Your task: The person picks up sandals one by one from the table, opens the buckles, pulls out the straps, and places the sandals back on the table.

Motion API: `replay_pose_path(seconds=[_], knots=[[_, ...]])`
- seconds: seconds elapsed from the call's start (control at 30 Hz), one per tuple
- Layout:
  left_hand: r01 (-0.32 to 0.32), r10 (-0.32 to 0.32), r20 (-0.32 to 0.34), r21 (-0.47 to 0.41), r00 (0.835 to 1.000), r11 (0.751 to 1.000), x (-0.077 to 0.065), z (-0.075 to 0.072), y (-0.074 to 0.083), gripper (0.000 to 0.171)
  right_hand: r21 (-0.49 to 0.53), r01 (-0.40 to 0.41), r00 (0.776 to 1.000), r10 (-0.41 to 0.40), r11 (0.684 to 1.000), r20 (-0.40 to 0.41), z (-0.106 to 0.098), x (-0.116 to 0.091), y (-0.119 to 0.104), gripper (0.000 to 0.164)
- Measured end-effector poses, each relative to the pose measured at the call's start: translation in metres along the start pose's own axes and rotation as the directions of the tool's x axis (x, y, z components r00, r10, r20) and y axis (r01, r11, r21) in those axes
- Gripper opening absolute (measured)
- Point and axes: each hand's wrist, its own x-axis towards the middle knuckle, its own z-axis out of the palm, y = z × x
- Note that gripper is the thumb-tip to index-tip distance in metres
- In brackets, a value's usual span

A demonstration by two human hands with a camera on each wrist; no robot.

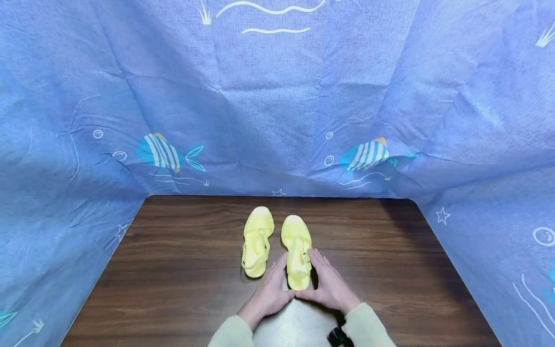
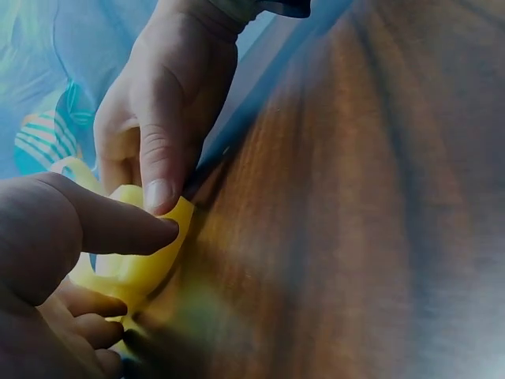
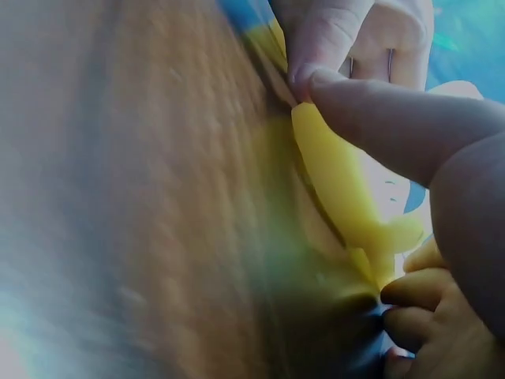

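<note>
Pair of footwear on a dark brown, wood-grain rectangular table (image 1: 182, 260), roughly midway between its left and right edges, both toes toward the far edge. The piece in hand, a pale yellow, round-toed strappy sandal of smooth, plastic-looking material (image 1: 297, 254), lies sole down between the two hands; its mate, a matching pale yellow sandal with a looped heel strap (image 1: 256, 243), lies just to the left, apart from it, toe slightly closer to the far edge. Left hand (image 1: 270, 290): spread, thumb at the heel, fingers along the sandal's left side. Right hand (image 1: 328, 285): likewise spread, thumb meeting the left thumb behind the heel, fingers along the right side by the small buckle (image 1: 306, 257). Neither hand appears to pinch; wrist views blur, so contact pressure cannot be told. Judgement: flanking fingers check sideways slip and turning, while the paired thumbs back the heel and limit sliding toward the near edge; the flat sole likely lets the table carry the weight. Parallel placing probably keeps the two comparable in alignment. Blue fish-printed cloth (image 1: 277, 120) hangs beyond the far edge. Pale sleeves (image 1: 234, 332) enter over the near edge.
</note>
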Motion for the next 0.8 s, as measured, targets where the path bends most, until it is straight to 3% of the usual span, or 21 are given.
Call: replay_pose_path(seconds=[0.33,0.6,0.8], knots=[[-0.054,0.054,0.046,0.015,0.997,0.998,-0.028,-0.009,0.0,0.096,-0.021,0.017,0.999,-0.018,1.0,-0.034,0.011,-0.027,-0.017,0.123],[-0.001,-0.001,0.07,0.021,0.998,1.0,-0.048,-0.012,0.003,0.096,-0.033,0.053,0.998,-0.054,0.998,-0.043,0.015,-0.043,-0.028,0.123],[-0.009,0.007,0.069,0.033,0.998,0.999,-0.057,-0.012,0.001,0.096,-0.055,0.078,0.996,-0.081,0.995,-0.046,0.019,-0.048,-0.03,0.122]])
